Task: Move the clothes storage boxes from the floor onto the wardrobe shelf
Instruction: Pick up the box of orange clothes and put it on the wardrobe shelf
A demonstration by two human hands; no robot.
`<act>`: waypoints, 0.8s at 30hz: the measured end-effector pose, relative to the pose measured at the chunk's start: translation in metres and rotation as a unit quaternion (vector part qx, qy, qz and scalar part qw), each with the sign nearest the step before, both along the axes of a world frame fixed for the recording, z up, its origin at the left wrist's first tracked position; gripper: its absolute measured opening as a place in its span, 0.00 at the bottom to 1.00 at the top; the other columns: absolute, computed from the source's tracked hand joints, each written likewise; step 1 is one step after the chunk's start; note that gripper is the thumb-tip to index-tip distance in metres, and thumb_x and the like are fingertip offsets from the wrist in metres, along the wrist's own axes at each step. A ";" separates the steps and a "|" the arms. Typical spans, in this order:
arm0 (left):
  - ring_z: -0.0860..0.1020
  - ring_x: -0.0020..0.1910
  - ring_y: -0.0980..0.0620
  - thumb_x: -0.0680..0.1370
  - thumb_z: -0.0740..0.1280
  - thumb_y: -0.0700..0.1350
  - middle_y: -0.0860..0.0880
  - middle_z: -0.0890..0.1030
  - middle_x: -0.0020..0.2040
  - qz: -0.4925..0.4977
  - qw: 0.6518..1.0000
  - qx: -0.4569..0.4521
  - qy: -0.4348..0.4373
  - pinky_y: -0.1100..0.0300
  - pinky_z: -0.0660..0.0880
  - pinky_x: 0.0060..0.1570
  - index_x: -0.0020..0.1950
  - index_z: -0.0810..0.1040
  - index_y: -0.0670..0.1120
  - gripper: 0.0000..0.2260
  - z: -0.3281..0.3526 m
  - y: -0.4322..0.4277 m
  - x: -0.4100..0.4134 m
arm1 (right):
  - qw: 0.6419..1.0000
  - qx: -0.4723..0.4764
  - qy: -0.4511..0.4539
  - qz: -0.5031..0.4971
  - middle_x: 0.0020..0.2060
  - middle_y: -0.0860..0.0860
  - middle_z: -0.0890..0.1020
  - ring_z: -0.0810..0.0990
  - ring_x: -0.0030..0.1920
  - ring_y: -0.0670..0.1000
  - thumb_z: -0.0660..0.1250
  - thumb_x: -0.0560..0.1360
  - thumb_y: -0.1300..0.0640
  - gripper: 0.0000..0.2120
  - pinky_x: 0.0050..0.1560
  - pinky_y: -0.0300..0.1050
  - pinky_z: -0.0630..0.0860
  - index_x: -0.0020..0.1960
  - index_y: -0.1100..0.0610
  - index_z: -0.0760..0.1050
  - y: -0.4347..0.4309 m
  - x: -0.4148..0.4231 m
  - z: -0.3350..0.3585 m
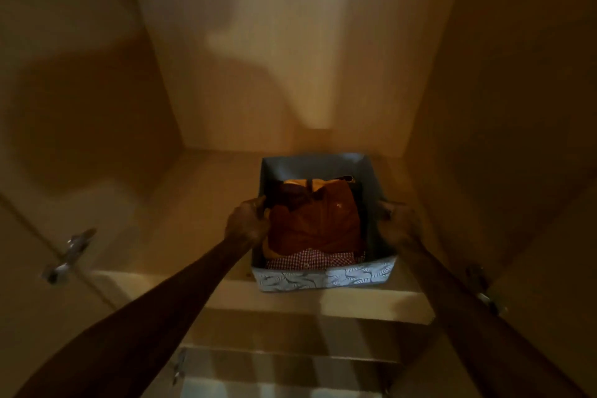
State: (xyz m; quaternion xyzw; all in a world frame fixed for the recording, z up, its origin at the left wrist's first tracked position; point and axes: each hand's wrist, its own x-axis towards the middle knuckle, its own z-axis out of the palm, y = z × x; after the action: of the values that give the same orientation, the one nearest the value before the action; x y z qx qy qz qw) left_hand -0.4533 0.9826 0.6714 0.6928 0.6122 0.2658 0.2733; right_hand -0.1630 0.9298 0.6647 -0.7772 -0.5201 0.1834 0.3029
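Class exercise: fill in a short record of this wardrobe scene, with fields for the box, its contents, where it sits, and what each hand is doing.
box: patterned fabric storage box, open top
contents: folded clothes, rust-red garment on top, checked shirt nearest
place: on wardrobe shelf, right of centre, front at shelf edge
left hand: gripping left wall
right hand: gripping right wall

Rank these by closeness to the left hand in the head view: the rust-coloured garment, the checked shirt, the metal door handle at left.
1. Rust-coloured garment: inside the storage box, right beside the left hand.
2. Checked shirt: at the box's near edge, below the hand.
3. Metal door handle: on the left door, farthest.
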 end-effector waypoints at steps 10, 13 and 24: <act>0.42 0.78 0.50 0.62 0.82 0.41 0.51 0.39 0.78 -0.340 0.931 -0.129 0.023 0.69 0.51 0.72 0.76 0.62 0.47 0.47 -0.024 0.077 0.059 | 0.995 -0.068 0.070 0.007 0.69 0.60 0.70 0.70 0.69 0.61 0.64 0.76 0.70 0.23 0.63 0.46 0.69 0.70 0.65 0.67 0.021 0.057 0.020; 0.53 0.76 0.54 0.62 0.83 0.46 0.54 0.48 0.77 -0.262 0.965 -0.018 0.011 0.70 0.62 0.68 0.71 0.70 0.47 0.41 -0.035 0.083 0.063 | 0.995 -0.072 0.059 0.023 0.70 0.59 0.70 0.69 0.70 0.58 0.69 0.75 0.64 0.26 0.65 0.46 0.68 0.71 0.63 0.67 0.017 0.069 0.020; 0.76 0.57 0.36 0.69 0.73 0.33 0.37 0.77 0.58 -0.108 0.961 0.236 0.093 0.46 0.80 0.46 0.60 0.77 0.38 0.20 -0.058 0.066 0.124 | 0.970 0.053 -0.236 -0.025 0.37 0.59 0.82 0.81 0.35 0.59 0.76 0.67 0.65 0.04 0.35 0.45 0.72 0.36 0.62 0.81 0.031 0.086 -0.019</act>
State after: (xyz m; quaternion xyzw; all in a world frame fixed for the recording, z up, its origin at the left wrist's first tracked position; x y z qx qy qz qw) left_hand -0.3293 1.0481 0.6132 0.8212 0.4763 0.3062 0.0709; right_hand -0.0771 0.9609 0.6455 -0.7942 -0.5661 -0.0409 0.2169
